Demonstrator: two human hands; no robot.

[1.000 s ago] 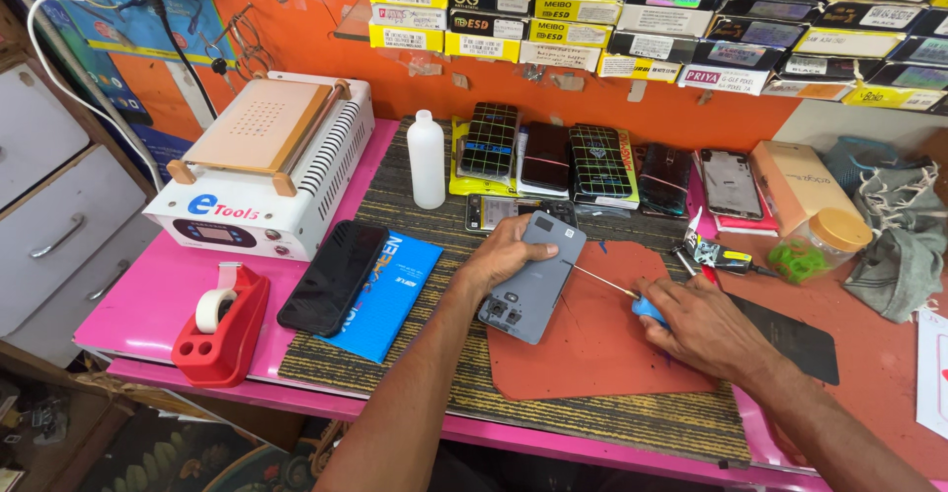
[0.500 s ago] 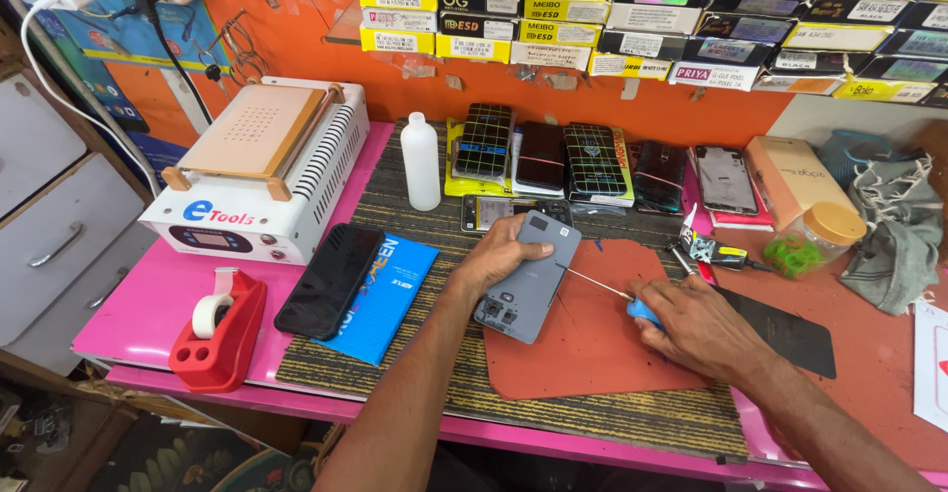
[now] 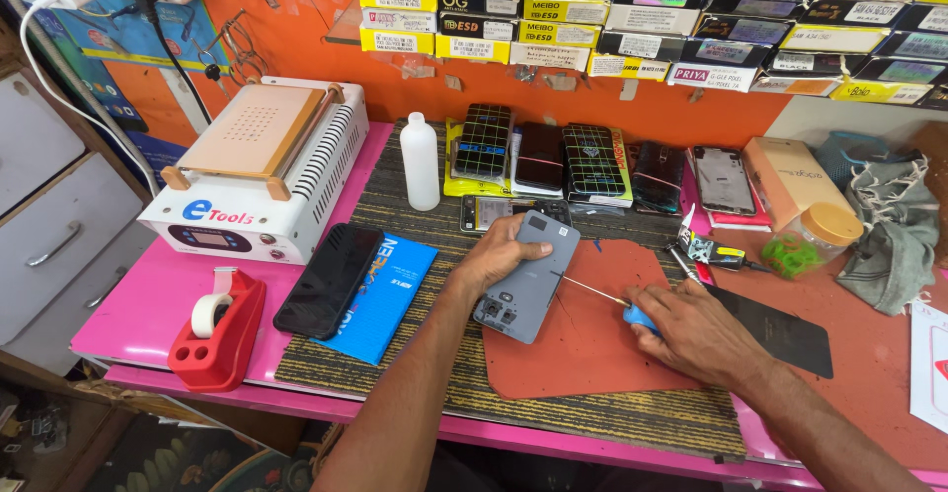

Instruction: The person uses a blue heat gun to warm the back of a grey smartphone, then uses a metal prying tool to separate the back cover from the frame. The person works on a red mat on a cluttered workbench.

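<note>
My left hand (image 3: 497, 256) grips a grey phone (image 3: 530, 280) lying back-up, partly on a red-brown work mat (image 3: 592, 344), fingers wrapped over its upper left edge. My right hand (image 3: 697, 332) holds a blue-handled screwdriver (image 3: 632, 310); its thin metal shaft points left, and the tip touches the phone's right side. Both forearms reach in from the bottom of the view.
A white heating machine (image 3: 252, 178) stands at the left, with a red tape dispenser (image 3: 217, 329) in front of it. A black phone (image 3: 329, 280) lies on a blue box (image 3: 380, 294). A white bottle (image 3: 420, 161), several phones, a jar (image 3: 828, 227) and a cloth (image 3: 899, 225) line the back. A black panel (image 3: 790, 329) lies by my right hand.
Both hands stay on the phone and the screwdriver, nearly still. The screwdriver tip has shifted slightly along the phone's right side.
</note>
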